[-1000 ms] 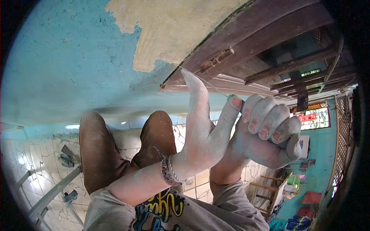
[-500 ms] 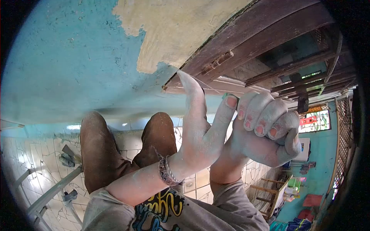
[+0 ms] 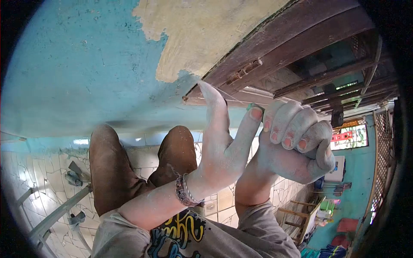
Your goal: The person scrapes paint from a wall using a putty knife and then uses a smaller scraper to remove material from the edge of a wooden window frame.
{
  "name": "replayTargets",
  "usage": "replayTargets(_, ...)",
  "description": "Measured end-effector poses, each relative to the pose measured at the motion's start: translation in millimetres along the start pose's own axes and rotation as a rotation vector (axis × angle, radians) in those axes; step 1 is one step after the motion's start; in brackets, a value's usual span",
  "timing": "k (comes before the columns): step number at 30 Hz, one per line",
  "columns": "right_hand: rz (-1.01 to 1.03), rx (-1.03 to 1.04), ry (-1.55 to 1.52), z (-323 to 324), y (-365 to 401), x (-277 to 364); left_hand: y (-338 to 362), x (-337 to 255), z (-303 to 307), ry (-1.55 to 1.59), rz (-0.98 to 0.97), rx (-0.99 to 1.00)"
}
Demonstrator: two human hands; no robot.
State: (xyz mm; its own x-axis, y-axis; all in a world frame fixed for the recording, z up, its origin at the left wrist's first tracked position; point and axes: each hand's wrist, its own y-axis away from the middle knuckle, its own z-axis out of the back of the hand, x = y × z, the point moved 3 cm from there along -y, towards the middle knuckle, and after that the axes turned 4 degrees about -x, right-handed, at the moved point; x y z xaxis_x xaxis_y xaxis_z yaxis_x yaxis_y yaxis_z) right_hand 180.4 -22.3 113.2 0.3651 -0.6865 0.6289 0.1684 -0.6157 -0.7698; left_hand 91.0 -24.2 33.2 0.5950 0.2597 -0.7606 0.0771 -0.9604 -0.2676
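Observation:
A thin flat scraper (image 3: pixel 232 98), seen almost edge-on, lies against the blue painted wall (image 3: pixel 99 69) beside the brown window frame (image 3: pixel 266 60). My left hand (image 3: pixel 219 142), dusted white and with a bracelet at the wrist, presses on its blade. The fingers stretch along it towards the wall, and the thumb rests near its greenish near end. My right hand (image 3: pixel 297 137) is closed in a fist around the handle side, which the fingers mostly hide. Near the fingertips, a bare beige patch (image 3: pixel 206 38) shows in the paint.
My bent knees (image 3: pixel 105 150) are close under the wall. A metal ladder-like frame (image 3: pixel 56 215) stands at lower left on the cracked-tile floor (image 3: pixel 43 172). A wooden rack (image 3: pixel 307 219) and red chairs (image 3: pixel 347 224) are at lower right. The barred window opening is upper right.
Both hands have shifted very slightly to the left with the scraper, keeping their grip. The wall and window frame sit a little further right in view.

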Motion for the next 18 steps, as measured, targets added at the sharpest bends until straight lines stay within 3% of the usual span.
replayTargets(4, 0.127, -0.015, 0.01, -7.9, 3.7, 16.6, 1.5, -1.4, -0.7, -0.038, -0.043, 0.043)
replayTargets(9, 0.006, -0.001, 0.023, 0.0, 4.3, 5.1, -0.2, 1.7, 0.7, 0.012, -0.035, 0.056)
replayTargets(12, 0.11, -0.06, -0.003, -4.7, 6.7, 12.6, 1.4, 1.1, 0.4, -0.035, -0.04, 0.073)
replayTargets(18, 0.08, -0.023, 0.043, -2.4, 6.7, 20.5, 3.5, 1.3, -2.7, -0.021, 0.004, 0.058)
